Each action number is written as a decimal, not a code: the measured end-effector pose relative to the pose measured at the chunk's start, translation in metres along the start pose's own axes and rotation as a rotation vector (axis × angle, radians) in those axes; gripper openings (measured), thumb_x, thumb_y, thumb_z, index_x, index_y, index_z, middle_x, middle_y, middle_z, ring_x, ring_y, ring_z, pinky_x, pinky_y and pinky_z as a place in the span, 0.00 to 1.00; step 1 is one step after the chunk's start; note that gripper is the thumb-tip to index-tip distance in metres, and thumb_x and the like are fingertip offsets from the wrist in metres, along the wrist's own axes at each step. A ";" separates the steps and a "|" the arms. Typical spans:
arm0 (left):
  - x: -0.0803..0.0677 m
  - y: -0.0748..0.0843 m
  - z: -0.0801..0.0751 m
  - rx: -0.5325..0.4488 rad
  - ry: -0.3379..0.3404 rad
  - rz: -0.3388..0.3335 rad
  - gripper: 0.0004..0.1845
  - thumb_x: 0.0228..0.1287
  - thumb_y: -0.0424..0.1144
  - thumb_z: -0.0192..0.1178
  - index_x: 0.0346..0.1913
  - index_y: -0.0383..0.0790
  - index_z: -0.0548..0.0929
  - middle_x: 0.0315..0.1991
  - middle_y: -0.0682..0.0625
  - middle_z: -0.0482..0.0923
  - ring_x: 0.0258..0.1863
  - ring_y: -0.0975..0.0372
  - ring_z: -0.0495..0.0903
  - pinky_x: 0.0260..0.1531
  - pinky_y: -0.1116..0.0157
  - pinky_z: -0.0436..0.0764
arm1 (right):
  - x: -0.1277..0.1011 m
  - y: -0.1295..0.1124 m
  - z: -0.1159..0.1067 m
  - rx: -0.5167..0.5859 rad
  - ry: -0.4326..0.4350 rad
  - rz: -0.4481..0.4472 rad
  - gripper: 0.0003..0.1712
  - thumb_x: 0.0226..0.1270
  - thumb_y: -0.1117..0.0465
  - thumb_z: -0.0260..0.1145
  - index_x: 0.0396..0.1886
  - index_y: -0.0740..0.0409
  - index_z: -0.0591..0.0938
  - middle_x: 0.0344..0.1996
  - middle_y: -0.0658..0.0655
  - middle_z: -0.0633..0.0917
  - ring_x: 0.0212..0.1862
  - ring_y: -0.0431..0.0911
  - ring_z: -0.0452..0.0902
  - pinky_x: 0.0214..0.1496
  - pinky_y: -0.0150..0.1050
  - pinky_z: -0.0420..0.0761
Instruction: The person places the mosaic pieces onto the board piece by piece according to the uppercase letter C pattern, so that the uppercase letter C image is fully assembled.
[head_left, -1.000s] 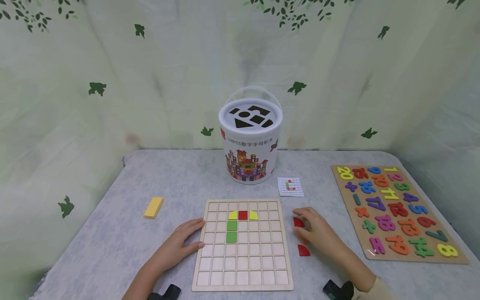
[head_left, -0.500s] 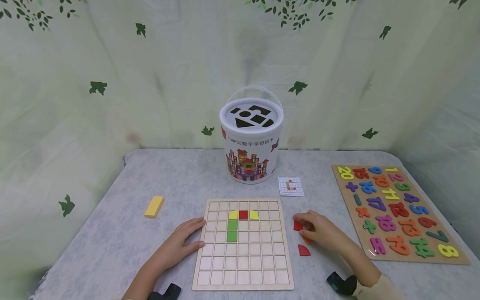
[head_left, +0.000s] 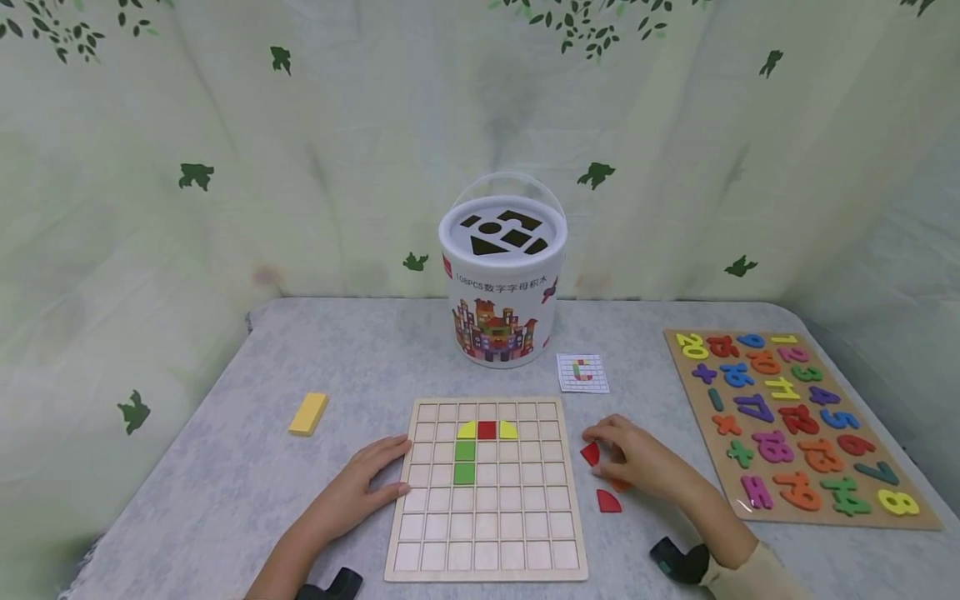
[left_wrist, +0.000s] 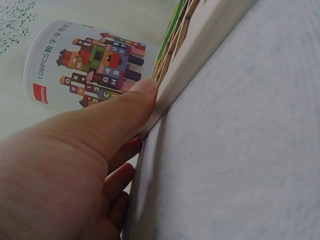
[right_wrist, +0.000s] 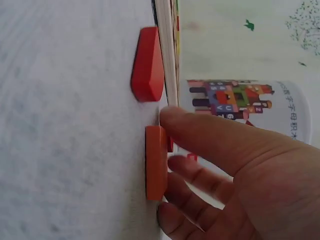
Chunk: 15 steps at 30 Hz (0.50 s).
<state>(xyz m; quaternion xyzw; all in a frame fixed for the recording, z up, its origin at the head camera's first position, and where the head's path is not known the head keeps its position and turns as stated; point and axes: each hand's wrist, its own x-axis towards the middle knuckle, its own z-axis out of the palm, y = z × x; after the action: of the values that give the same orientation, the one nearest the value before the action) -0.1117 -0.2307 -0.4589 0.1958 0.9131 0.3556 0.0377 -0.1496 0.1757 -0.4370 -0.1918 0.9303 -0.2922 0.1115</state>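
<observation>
The right hand (head_left: 637, 460) pinches a small red piece (head_left: 591, 452) with curled fingers, just right of the wooden grid board (head_left: 486, 533). The left hand (head_left: 360, 485) lies flat, fingers straight, touching the board's left edge.

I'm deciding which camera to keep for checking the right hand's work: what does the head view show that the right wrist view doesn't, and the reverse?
Only the head view shows the left hand resting against the grid board, the yellow block, the pattern card and the number puzzle.

Only the right wrist view shows the orange piece by the fingers clearly, edge-on.

Both show the right hand, a red piece and the white bucket.
</observation>
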 end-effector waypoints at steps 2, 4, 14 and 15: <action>0.000 0.000 0.000 -0.001 -0.001 -0.002 0.33 0.57 0.53 0.58 0.63 0.41 0.67 0.63 0.47 0.61 0.63 0.48 0.55 0.57 0.46 0.58 | -0.001 0.001 -0.001 0.009 -0.022 -0.030 0.16 0.55 0.62 0.67 0.46 0.52 0.80 0.39 0.48 0.73 0.37 0.42 0.68 0.38 0.34 0.75; 0.000 0.001 0.000 -0.001 -0.001 -0.001 0.33 0.56 0.53 0.58 0.63 0.41 0.67 0.63 0.46 0.62 0.63 0.48 0.56 0.57 0.46 0.58 | -0.001 0.003 -0.001 0.017 -0.040 -0.056 0.14 0.57 0.64 0.65 0.44 0.50 0.81 0.38 0.47 0.73 0.38 0.41 0.68 0.39 0.34 0.75; 0.000 0.000 0.001 0.009 0.012 0.005 0.33 0.56 0.53 0.59 0.63 0.41 0.68 0.63 0.47 0.62 0.63 0.49 0.56 0.57 0.46 0.58 | 0.000 0.002 0.002 0.010 -0.039 -0.134 0.13 0.56 0.61 0.67 0.43 0.52 0.80 0.31 0.43 0.74 0.32 0.39 0.68 0.32 0.30 0.74; 0.000 0.000 0.001 0.008 0.012 0.004 0.34 0.56 0.53 0.59 0.63 0.41 0.68 0.63 0.47 0.62 0.63 0.49 0.56 0.57 0.46 0.58 | 0.000 0.001 0.002 0.021 -0.047 -0.134 0.14 0.57 0.61 0.67 0.44 0.52 0.80 0.32 0.43 0.74 0.32 0.39 0.68 0.31 0.30 0.73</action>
<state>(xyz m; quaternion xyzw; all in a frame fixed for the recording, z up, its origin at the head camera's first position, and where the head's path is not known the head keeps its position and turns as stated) -0.1121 -0.2302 -0.4593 0.1955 0.9144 0.3531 0.0309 -0.1493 0.1753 -0.4397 -0.2591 0.9094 -0.3040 0.1156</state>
